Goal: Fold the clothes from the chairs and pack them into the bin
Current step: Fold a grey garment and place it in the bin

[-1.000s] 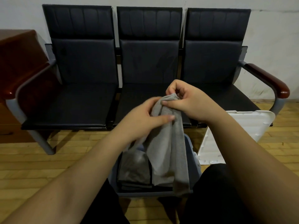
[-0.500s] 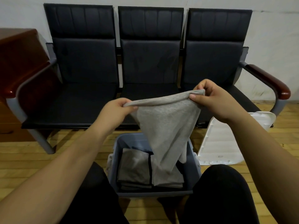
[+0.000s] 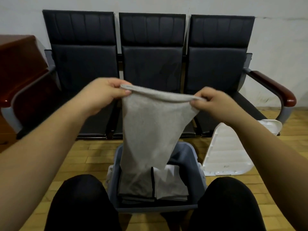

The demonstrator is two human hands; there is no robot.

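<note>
From the head view I see the left hand (image 3: 105,93) pinching one end of the top edge of a light grey garment (image 3: 150,129), thumb and fingers curled over the rolled hem. The right hand (image 3: 215,104) pinches the other end of that same edge, fingers bent round the cloth. Between the two hands the hem is stretched fairly taut, sagging slightly toward the right. The cloth hangs down from it, narrowing as it falls, and its lower end reaches into the blue-grey bin (image 3: 199,165) on the floor between my knees (image 3: 80,197).

Inside the bin I make out two folded stacks side by side: a darker grey stack (image 3: 133,189) on the left and a lighter grey stack (image 3: 171,187) on the right, a dark gap between them. The hanging cloth overlaps the darker stack; whether it touches I cannot tell.

A white lid (image 3: 228,155) leans just right of the bin, its ribbed underside facing me. It carries a small mark near the lower edge, too blurred for me to read. I find no brand or legible writing on the garment or bin.

Behind stands a row of three dark padded chairs (image 3: 151,64) against a pale wall, with a reddish-brown armrest (image 3: 275,87) on the right. A reddish-brown wooden cabinet (image 3: 18,60) sits at far left. The floor (image 3: 93,155) is yellow wood parquet.
</note>
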